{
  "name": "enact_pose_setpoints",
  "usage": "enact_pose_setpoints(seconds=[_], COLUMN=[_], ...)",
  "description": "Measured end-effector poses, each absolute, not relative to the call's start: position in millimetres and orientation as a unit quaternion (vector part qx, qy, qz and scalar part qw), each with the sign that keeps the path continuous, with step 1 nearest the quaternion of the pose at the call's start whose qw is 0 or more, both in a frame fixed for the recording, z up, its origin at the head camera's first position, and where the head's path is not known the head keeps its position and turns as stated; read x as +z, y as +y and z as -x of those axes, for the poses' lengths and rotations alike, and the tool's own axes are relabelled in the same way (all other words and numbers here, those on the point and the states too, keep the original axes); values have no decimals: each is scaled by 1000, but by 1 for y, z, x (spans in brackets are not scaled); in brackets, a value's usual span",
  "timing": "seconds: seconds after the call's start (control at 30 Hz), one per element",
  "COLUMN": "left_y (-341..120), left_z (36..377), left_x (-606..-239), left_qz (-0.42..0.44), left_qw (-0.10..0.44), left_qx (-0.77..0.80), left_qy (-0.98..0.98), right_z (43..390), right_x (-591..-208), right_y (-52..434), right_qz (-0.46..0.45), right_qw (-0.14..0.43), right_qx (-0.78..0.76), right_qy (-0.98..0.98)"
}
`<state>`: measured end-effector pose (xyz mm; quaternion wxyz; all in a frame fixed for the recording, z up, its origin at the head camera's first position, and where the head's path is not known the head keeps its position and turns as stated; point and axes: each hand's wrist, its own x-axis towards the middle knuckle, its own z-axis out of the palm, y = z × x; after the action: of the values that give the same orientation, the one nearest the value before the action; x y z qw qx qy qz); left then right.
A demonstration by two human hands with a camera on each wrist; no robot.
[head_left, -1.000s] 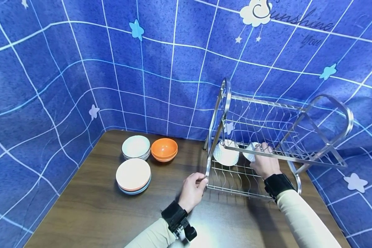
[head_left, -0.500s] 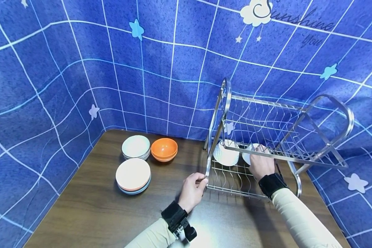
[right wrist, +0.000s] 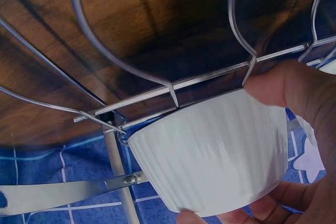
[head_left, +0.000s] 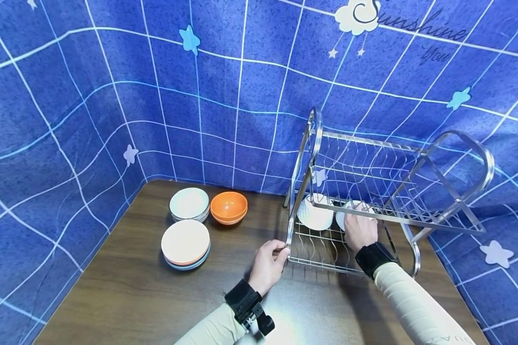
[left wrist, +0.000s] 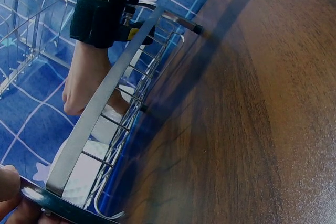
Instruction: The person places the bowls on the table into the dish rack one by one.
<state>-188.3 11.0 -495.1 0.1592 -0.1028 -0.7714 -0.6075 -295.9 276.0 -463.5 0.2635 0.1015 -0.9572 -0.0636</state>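
Note:
My left hand (head_left: 266,266) pinches the lower front corner post of a two-tier metal dish rack (head_left: 393,219); its fingers (left wrist: 8,184) show at the frame in the left wrist view. Inside the lower tier, my right hand (head_left: 361,231) holds a white ribbed bowl (right wrist: 210,156). The thumb lies at the bowl's rim and the fingers curl under its base, with the rim right at the rack wires and the bowl turned bottom-up. To its left, another white ribbed bowl (head_left: 315,216) sits upside down on the same tier.
Left of the rack stand stacked orange bowls (head_left: 229,207), a stack of white bowls (head_left: 189,203), and a stack topped by a cream dish (head_left: 185,243). The upper tier's front bar passes over my right hand. A blue patterned curtain (head_left: 224,124) hangs behind the wooden table (head_left: 125,287).
My right hand has shifted a little left with the white bowl, bringing it closer to the other bowl on the lower tier. My left hand stays on the rack post.

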Motion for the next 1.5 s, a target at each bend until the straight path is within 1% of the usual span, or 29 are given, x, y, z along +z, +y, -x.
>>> enact_pose_setpoints(seconds=[0.3, 0.5, 0.8, 1.03, 1.17, 1.43, 1.5], left_y=[11, 11, 11, 11, 11, 11, 11], left_z=[188, 187, 187, 186, 186, 186, 186], left_x=[-494, -494, -494, -494, -495, -493, -493], left_qz=[102, 99, 101, 100, 98, 100, 101], left_qw=[162, 157, 155, 156, 154, 158, 158], left_qx=[-605, -609, -612, -612, -614, -617, -618], left_qy=[-773, -772, -769, -769, -768, -764, -763], right_z=[294, 294, 294, 295, 292, 282, 282], right_x=[-462, -463, -462, -457, -449, -422, -419], right_y=[275, 275, 276, 275, 273, 269, 268], right_qz=[-99, -100, -113, -119, -112, -73, -62], right_qw=[250, 253, 272, 305, 285, 190, 178], right_qx=[-60, -62, -59, -70, -47, 26, 42], right_qy=[-961, -960, -954, -942, -951, -979, -981])
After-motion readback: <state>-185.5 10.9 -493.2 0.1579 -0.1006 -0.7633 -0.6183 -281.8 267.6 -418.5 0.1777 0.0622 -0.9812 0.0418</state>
